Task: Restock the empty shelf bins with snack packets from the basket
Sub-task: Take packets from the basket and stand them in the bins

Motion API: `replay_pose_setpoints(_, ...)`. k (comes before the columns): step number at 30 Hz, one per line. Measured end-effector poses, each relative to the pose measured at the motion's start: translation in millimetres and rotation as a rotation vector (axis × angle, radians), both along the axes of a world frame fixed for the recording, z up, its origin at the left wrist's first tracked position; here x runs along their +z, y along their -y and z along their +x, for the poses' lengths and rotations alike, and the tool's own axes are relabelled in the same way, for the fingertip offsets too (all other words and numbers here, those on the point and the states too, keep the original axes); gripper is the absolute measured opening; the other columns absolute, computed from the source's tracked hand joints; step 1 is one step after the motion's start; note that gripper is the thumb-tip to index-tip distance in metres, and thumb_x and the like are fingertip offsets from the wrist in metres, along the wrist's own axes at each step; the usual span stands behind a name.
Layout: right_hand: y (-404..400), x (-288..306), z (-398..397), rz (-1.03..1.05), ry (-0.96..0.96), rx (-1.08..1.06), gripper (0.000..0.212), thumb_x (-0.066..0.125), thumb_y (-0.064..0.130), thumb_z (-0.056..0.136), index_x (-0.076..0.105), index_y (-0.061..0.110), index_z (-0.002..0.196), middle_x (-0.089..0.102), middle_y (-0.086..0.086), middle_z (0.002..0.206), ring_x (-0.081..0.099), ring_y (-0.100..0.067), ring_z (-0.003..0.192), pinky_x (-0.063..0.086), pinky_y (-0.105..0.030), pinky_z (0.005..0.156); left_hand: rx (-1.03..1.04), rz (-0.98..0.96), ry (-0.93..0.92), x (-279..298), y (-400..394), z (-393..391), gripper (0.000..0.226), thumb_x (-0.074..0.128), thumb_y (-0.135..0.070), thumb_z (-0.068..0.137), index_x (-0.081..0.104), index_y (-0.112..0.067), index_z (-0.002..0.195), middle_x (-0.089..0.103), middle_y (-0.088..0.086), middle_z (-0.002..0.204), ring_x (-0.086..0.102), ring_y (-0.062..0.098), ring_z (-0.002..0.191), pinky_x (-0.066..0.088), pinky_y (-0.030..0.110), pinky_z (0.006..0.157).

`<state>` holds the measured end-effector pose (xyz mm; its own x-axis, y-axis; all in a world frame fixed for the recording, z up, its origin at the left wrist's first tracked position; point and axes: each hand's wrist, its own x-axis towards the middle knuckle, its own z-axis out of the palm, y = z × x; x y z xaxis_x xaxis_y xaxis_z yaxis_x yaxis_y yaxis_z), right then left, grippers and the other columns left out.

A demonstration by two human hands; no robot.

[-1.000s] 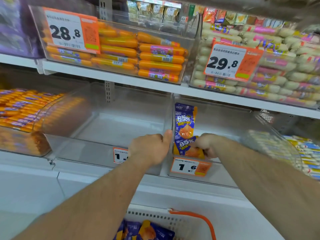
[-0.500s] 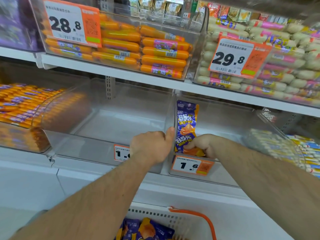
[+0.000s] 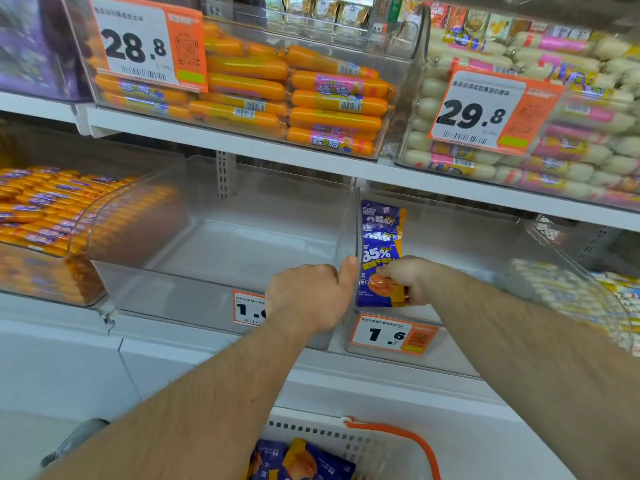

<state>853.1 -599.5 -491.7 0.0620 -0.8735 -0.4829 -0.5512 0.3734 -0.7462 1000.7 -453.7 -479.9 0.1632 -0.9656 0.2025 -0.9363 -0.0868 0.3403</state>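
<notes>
Purple-and-orange foil, a small stack of flat snack packets, stands on edge in the right hand, whose fingers are curled round the lower end of the stack. The packets sit inside the right clear plastic shelf bin, pressed flat against its left wall, probably so the first row starts square and upright. The left hand is clenched over the front lip where the two bins meet, thumb raised against the dividing wall; it seems to be steadying the bin so it does not slide while the packets are pushed in.

Just left of it, the neighbouring clear plastic shelf bin holds nothing. Each bin carries an orange-edged price tag on its front: the right one in full view, the left one half hidden behind the left wrist.

Below, at the bottom edge of the view, the white perforated basket with an orange handle holds more of the same purple packets, so most of the restocking is judged still to come. The upper shelf's bins hold orange sausages and pale sausages.
</notes>
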Motion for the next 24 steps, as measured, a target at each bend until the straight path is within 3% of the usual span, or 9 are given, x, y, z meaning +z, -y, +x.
replay_pose_setpoints(3, -2, -1, 0, -0.147, -0.32, 0.135, 0.026, 0.059, 0.033, 0.098, 0.052, 0.012, 0.112, 0.06, -0.006, 0.099, 0.058, -0.019, 0.086, 0.046, -0.031, 0.074, -0.002, 0.0, -0.002, -1, 0, 0, 0.065, 0.006, -0.059, 0.099, 0.053, -0.021, 0.076, 0.056, -0.002, 0.07, 0.061, 0.017, 0.077, 0.05, 0.028, 0.073)
replay_pose_setpoints(5, -1, -1, -2, -0.154, -0.397, 0.16, 0.034, 0.062, 0.038, 0.095, 0.053, 0.011, 0.115, 0.061, -0.007, 0.099, 0.057, -0.02, 0.082, 0.047, -0.03, 0.07, 0.004, 0.002, 0.01, 0, 0, -1, 0.064, 0.005, -0.058, 0.099, 0.053, -0.022, 0.076, 0.055, -0.002, 0.068, 0.06, 0.017, 0.075, 0.046, 0.026, 0.068)
replay_pose_setpoints(9, -7, 1, -5, -0.08, -0.312, 0.121, 0.037, 0.071, 0.034, 0.089, 0.054, 0.013, 0.114, 0.066, -0.01, 0.109, 0.066, -0.025, 0.093, 0.055, -0.036, 0.08, 0.013, 0.013, -0.002, 3, -2, -2, 0.066, 0.004, -0.059, 0.098, 0.052, -0.021, 0.073, 0.058, 0.0, 0.07, 0.06, 0.016, 0.073, 0.048, 0.027, 0.068)
replay_pose_setpoints(13, -24, 19, -9, -0.059, -0.234, 0.104, 0.028, 0.076, 0.025, 0.086, 0.055, 0.011, 0.099, 0.064, -0.009, 0.093, 0.066, -0.023, 0.085, 0.057, -0.036, 0.073, 0.016, 0.053, -0.061, 9, -5, -1, 0.065, 0.006, -0.06, 0.099, 0.057, -0.022, 0.082, 0.063, 0.001, 0.081, 0.06, 0.018, 0.081, 0.046, 0.03, 0.073)
replay_pose_setpoints(15, -37, 35, -10, -0.235, -0.391, 0.103, 0.024, 0.075, 0.024, 0.086, 0.054, 0.013, 0.083, 0.061, -0.006, 0.085, 0.062, -0.022, 0.078, 0.05, -0.03, 0.064, -0.008, 0.013, -0.195, 14, -7, 3, 0.057, 0.015, -0.056, 0.101, 0.058, -0.02, 0.088, 0.065, 0.005, 0.094, 0.06, 0.025, 0.092, 0.044, 0.032, 0.077)
replay_pose_setpoints(17, -58, 49, -5, -0.573, -0.486, 0.056, 0.01, 0.065, 0.02, 0.087, 0.059, 0.015, 0.08, 0.062, -0.005, 0.083, 0.062, -0.024, 0.079, 0.045, -0.027, 0.063, -0.096, -0.141, -0.319, 17, -15, 9, 0.042, 0.03, -0.044, 0.102, 0.056, -0.018, 0.082, 0.061, 0.007, 0.091, 0.058, 0.031, 0.096, 0.039, 0.032, 0.076)
replay_pose_setpoints(18, -73, 53, -1, -0.723, -0.439, 0.031, 0.003, 0.06, 0.019, 0.086, 0.062, 0.018, 0.083, 0.063, -0.003, 0.082, 0.061, -0.023, 0.081, 0.045, -0.027, 0.067, -0.142, -0.279, -0.28, 16, -22, 14, 0.037, 0.037, -0.04, 0.1, 0.058, -0.017, 0.082, 0.06, 0.007, 0.089, 0.058, 0.031, 0.094, 0.039, 0.033, 0.076)
replay_pose_setpoints(21, -128, 50, 13, -1.039, -0.226, 0.078, 0.01, 0.06, 0.016, 0.084, 0.06, 0.024, 0.076, 0.059, 0.008, 0.066, 0.057, -0.019, 0.071, 0.044, -0.028, 0.066, -0.218, -0.542, -0.037, 7, -54, 34, 0.032, 0.044, -0.036, 0.086, 0.067, -0.013, 0.088, 0.065, 0.004, 0.086, 0.06, 0.03, 0.083, 0.048, 0.038, 0.076)
replay_pose_setpoints(24, -175, 27, 29, -1.147, -0.097, 0.233, 0.011, 0.062, 0.015, 0.077, 0.061, 0.024, 0.071, 0.053, 0.009, 0.057, 0.055, -0.015, 0.06, 0.043, -0.029, 0.059, -0.252, -0.424, -0.002, -13, -89, 54, 0.029, 0.047, -0.033, 0.081, 0.068, -0.015, 0.089, 0.067, 0.003, 0.087, 0.061, 0.029, 0.083, 0.048, 0.035, 0.072)
